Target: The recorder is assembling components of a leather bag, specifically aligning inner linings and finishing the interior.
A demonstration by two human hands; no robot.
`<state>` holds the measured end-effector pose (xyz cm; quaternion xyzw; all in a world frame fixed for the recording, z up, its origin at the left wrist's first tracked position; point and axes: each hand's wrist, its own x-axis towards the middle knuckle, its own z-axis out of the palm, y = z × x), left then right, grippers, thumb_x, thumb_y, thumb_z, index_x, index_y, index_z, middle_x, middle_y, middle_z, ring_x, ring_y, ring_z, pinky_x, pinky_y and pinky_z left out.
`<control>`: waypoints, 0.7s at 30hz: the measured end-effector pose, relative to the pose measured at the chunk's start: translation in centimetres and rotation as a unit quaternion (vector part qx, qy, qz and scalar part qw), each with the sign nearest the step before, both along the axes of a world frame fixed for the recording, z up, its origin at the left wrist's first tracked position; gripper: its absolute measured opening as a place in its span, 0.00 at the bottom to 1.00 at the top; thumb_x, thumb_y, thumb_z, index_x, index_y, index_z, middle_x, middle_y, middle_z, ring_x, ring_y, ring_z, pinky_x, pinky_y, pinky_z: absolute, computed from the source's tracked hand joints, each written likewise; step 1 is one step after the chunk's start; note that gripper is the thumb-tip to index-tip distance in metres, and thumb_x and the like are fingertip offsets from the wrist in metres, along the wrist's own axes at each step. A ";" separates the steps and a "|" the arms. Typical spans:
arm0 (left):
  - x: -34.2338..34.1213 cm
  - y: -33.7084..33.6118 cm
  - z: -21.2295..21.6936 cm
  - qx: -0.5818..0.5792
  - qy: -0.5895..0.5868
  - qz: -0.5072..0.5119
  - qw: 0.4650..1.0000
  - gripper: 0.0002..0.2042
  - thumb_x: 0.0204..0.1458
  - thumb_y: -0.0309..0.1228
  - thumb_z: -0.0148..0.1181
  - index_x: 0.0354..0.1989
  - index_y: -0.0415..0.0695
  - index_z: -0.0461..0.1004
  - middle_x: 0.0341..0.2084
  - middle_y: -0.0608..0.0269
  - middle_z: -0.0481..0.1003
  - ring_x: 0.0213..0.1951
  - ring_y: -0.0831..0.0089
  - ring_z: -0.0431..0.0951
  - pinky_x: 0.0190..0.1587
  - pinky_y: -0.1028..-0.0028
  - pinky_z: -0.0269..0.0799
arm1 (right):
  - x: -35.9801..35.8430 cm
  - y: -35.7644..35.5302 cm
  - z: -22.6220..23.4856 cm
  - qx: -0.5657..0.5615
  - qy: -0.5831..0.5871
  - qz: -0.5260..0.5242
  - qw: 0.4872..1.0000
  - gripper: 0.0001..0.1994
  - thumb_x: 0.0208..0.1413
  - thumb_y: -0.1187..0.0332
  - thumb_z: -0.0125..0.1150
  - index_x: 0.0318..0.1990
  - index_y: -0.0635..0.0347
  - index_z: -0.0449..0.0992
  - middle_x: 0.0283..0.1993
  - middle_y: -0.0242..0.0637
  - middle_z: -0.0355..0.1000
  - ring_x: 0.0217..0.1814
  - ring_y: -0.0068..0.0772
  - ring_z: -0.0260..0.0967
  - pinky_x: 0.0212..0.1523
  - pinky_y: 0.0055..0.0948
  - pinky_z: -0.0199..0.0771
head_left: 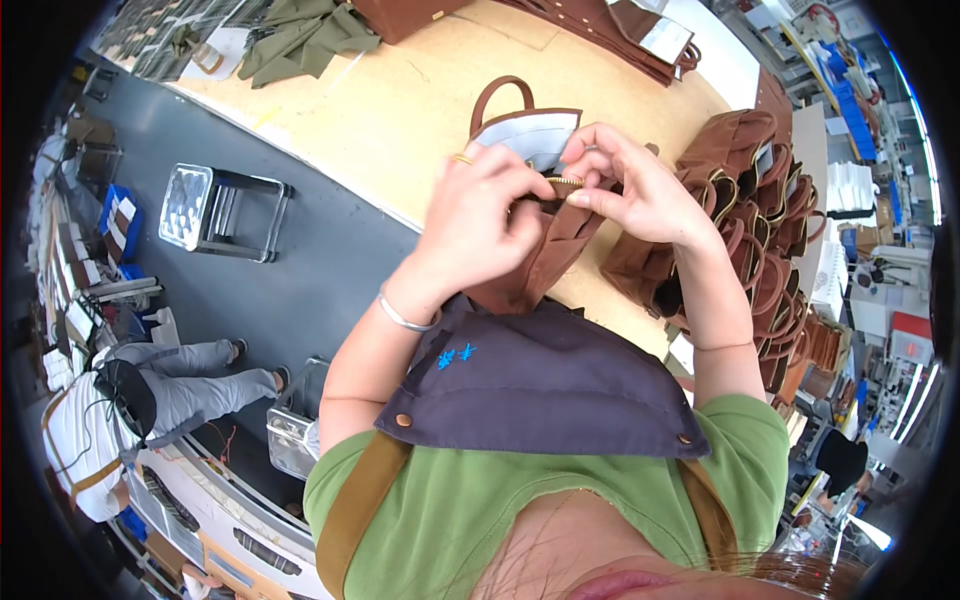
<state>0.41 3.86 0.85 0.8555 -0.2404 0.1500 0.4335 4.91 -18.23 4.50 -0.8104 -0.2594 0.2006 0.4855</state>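
In front of my chest, over the table's near edge, is a small brown bag with a looped handle and a pale grey lining. My left hand is closed on the bag's mouth, its thumb and fingers pinching near one end of the gold-toothed zipper. At the zipper's other end my right hand pinches the edge between thumb and fingers. A short stretch of teeth shows between the two hands. My fingers hide part of the opening, and I cannot make out the zipper's slider.
Many similar brown bags are heaped on the right of the pale table. Green fabric and brown pieces lie toward the far edge. A metal-framed stool stands on the floor at left; a co-worker is at lower left.
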 end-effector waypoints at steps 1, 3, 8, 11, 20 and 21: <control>0.6 1.1 0.9 0.051 0.010 0.021 0.998 0.12 0.38 0.20 0.59 0.33 0.48 0.81 0.36 0.63 0.76 0.41 0.61 0.72 0.46 0.63 0.65 | -0.1 -0.1 0.4 -0.010 0.015 0.000 1.000 0.21 0.52 0.77 0.65 0.53 0.58 0.67 0.32 0.30 0.73 0.34 0.22 0.69 0.37 0.27 0.69; 2.1 3.3 0.8 0.166 -0.064 0.070 0.981 0.11 0.39 0.17 0.59 0.30 0.48 0.79 0.47 0.66 0.76 0.52 0.59 0.73 0.50 0.62 0.65 | -0.3 0.3 1.3 -0.056 0.019 0.017 0.998 0.23 0.50 0.78 0.67 0.53 0.59 0.68 0.31 0.29 0.70 0.33 0.20 0.67 0.37 0.25 0.68; 2.4 6.1 0.5 0.228 -0.064 0.035 0.971 0.08 0.40 0.19 0.63 0.26 0.48 0.76 0.54 0.72 0.75 0.64 0.63 0.68 0.61 0.58 0.60 | -0.9 0.8 1.2 -0.056 -0.193 0.079 0.976 0.20 0.45 0.78 0.71 0.47 0.60 0.73 0.39 0.33 0.75 0.35 0.31 0.71 0.40 0.28 0.73; 0.2 6.4 3.5 0.245 -0.109 0.039 0.963 0.04 0.42 0.24 0.64 0.25 0.48 0.76 0.50 0.69 0.76 0.62 0.66 0.70 0.64 0.57 0.59 | -0.6 -0.7 2.8 -0.059 -0.389 0.102 0.914 0.18 0.40 0.79 0.71 0.41 0.55 0.77 0.33 0.32 0.74 0.35 0.39 0.72 0.39 0.36 0.72; -0.5 2.0 -0.7 0.310 0.209 -0.118 0.920 0.11 0.53 0.34 0.60 0.44 0.47 0.78 0.35 0.55 0.78 0.39 0.55 0.80 0.46 0.60 0.74 | 2.6 -3.2 -8.0 -0.174 -0.371 0.152 0.899 0.14 0.43 0.72 0.69 0.40 0.50 0.78 0.30 0.32 0.74 0.39 0.39 0.71 0.49 0.36 0.69; 0.7 1.8 -1.8 0.296 0.164 -0.098 0.936 0.14 0.55 0.34 0.59 0.49 0.47 0.75 0.38 0.51 0.77 0.43 0.51 0.79 0.44 0.57 0.75 | 2.3 -3.1 -7.8 -0.182 -0.360 0.143 0.904 0.13 0.43 0.72 0.68 0.39 0.50 0.78 0.30 0.31 0.74 0.39 0.39 0.71 0.49 0.36 0.68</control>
